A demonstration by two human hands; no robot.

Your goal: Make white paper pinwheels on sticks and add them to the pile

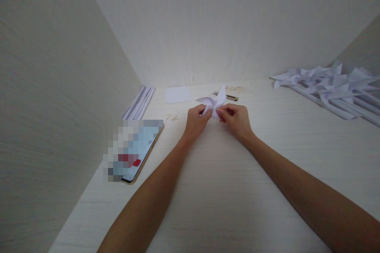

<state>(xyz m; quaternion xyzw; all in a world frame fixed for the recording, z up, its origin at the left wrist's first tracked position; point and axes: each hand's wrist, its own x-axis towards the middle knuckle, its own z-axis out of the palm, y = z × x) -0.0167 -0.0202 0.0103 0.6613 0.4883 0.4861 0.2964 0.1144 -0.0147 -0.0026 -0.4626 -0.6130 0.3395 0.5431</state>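
Observation:
Both hands meet at a white paper pinwheel (220, 98) above the table. My left hand (196, 120) is closed on its left side, thumb near the centre. From the right, my right hand (236, 118) pinches the pinwheel close to its middle. Two of its pointed blades stand out beyond the fingers, one upward and one to the left. Just behind it lies a box cutter (232, 97), partly covered by the paper. My fingers hide the lower part of the pinwheel.
A stack of white paper (178, 95) lies near the back wall, with rolled paper sticks (139, 102) to its left. A phone (145, 146), partly pixelated, rests at left. Several finished pinwheels (332, 87) are heaped at right. Small scraps (172, 116) lie near my left hand. Walls enclose the table.

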